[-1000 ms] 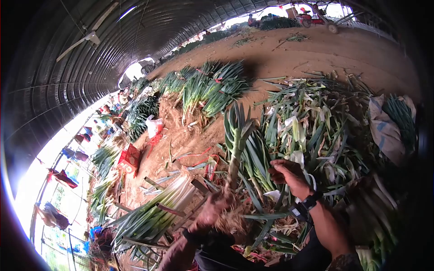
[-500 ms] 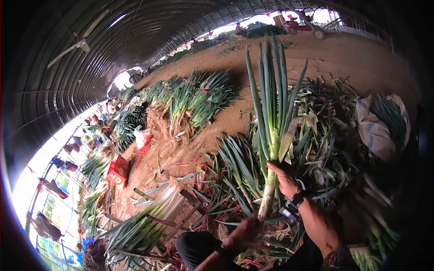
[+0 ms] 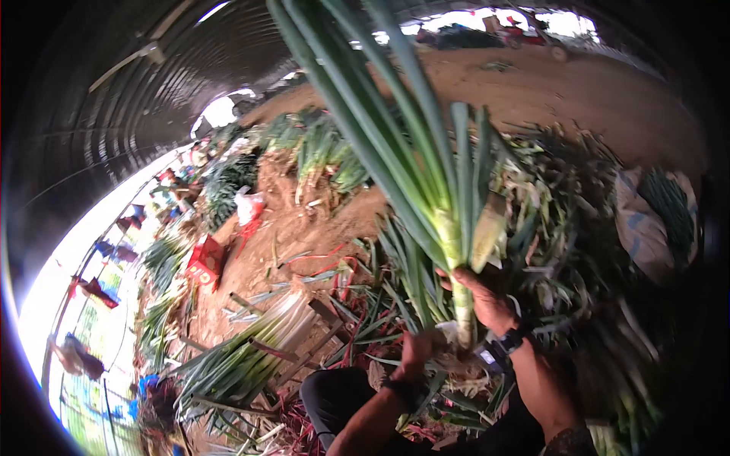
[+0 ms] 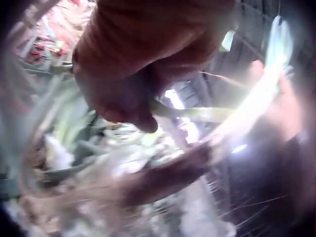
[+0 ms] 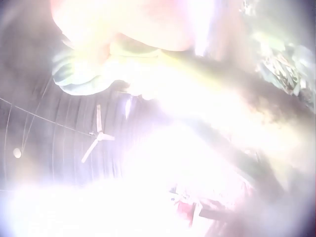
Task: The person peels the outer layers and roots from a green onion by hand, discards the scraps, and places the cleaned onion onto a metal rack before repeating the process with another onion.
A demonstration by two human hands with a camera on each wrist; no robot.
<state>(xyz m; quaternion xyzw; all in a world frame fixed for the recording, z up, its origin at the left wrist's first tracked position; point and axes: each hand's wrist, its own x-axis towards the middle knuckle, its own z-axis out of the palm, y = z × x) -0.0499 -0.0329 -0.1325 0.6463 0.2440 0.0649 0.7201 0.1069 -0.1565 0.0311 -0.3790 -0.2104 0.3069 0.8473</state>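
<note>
A large green onion (image 3: 450, 235) stands upright in front of me, its long leaves leaning to the upper left. My right hand (image 3: 494, 304) grips its pale stalk, thumb across the front. A yellowed leaf (image 3: 489, 232) hangs off the stalk just above that hand. Beside the root end is my left hand (image 3: 415, 353). In the left wrist view its curled fingers pinch a pale green strip of outer leaf (image 4: 197, 113) that runs to the stalk. The right wrist view is mostly washed out by glare, with the stalk (image 5: 212, 91) crossing it.
A low rack (image 3: 331, 334) at left holds a pile of trimmed green onions (image 3: 258, 346). A heap of stripped leaves (image 3: 547, 205) lies at right, near a white sack (image 3: 642, 228). Tied bundles (image 3: 323, 156) and a red box (image 3: 205, 262) are farther off on the dirt floor.
The left hand first held the onion low while the right was apart from it. Then the right hand took the stalk. The onion has since come closer, leaves tipping left; the left hand pinches a leaf strip.
</note>
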